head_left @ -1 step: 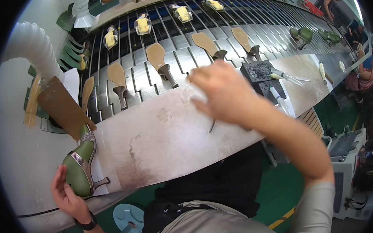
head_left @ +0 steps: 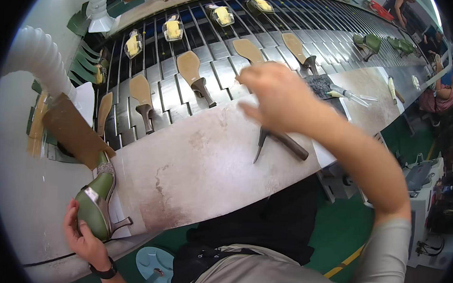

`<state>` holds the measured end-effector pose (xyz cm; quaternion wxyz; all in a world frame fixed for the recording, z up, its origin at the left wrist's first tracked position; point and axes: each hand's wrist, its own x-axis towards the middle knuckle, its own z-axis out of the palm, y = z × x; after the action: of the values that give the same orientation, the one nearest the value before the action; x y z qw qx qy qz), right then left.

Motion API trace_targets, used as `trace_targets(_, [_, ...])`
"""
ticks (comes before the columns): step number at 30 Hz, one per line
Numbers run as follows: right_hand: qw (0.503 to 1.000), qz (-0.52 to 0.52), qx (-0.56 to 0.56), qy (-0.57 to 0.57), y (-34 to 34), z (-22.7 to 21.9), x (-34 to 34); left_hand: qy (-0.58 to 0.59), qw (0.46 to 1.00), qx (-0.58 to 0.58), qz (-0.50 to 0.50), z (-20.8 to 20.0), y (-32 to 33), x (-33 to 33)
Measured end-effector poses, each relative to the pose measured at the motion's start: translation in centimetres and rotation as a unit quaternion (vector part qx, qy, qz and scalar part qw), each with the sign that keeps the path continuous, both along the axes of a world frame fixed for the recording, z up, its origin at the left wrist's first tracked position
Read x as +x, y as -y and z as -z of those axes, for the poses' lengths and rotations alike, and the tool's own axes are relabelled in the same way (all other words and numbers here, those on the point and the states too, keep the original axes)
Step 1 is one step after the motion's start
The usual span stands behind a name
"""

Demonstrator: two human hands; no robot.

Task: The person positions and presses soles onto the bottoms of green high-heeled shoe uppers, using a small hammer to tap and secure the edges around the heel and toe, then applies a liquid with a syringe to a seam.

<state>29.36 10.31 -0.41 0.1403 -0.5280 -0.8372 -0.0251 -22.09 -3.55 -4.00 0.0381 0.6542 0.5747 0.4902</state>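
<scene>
A green heeled shoe (head_left: 94, 206) with a silvery strap lies on its side at the left end of the white worktable. My left hand (head_left: 83, 239) is closed around its toe. My right hand (head_left: 278, 100) hangs above the table's far edge, blurred, with thumb and fingers apart and nothing visible between them. Just beyond its fingers lies a tan sole with a heel (head_left: 246, 50), its heel end hidden by the hand. Under my right forearm a hammer (head_left: 291, 145) with a dark wooden handle rests on the worktable (head_left: 209, 161).
Several heeled soles (head_left: 189, 66) line the metal slat conveyor (head_left: 170, 94) behind the table. Clear trays with yellow pieces (head_left: 172, 29) sit farther back. A brown board (head_left: 77, 130) and a white hose (head_left: 42, 57) stand at left. Brushes (head_left: 351, 94) lie right, beside a dark block (head_left: 318, 85).
My right hand has shifted slightly right and away from me, uncovering the hammer's handle. My left hand stays on the shoe.
</scene>
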Motion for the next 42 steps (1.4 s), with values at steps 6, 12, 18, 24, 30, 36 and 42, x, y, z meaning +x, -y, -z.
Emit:
trace_targets(6, [0.974, 0.158, 0.010, 0.161, -15.8, -0.7, 11.9, -0.274, 0.959, 0.052, -0.052, -1.1, 0.2, 3.0])
trace_targets(12, [0.957, 0.246, -0.061, 0.144, -30.9, 4.9, 17.1, -0.192, 0.953, -0.187, 0.140, 4.8, -1.1, 15.6])
trace_targets(18, [0.932, 0.357, 0.065, -0.016, -44.2, 9.3, 20.6, -0.224, 0.936, -0.221, 0.159, 7.7, -1.1, 16.0])
trace_targets(24, [0.904, 0.425, 0.046, -0.005, -44.1, 14.3, 16.1, -0.228, 0.934, -0.218, 0.169, 8.1, -1.3, 15.3])
trace_targets(30, [0.913, 0.405, 0.040, -0.028, -33.3, 7.8, 16.1, -0.163, 0.947, -0.226, 0.162, 6.9, -3.5, 16.2])
trace_targets(36, [0.859, 0.313, -0.098, -0.394, -15.6, 0.2, 11.3, -0.058, 0.946, -0.118, 0.295, 4.5, -9.2, 20.6])
trace_targets(42, [0.836, 0.100, -0.328, -0.429, 3.7, -2.4, -2.5, -0.231, 0.926, 0.218, 0.205, 3.1, -12.9, 27.1])
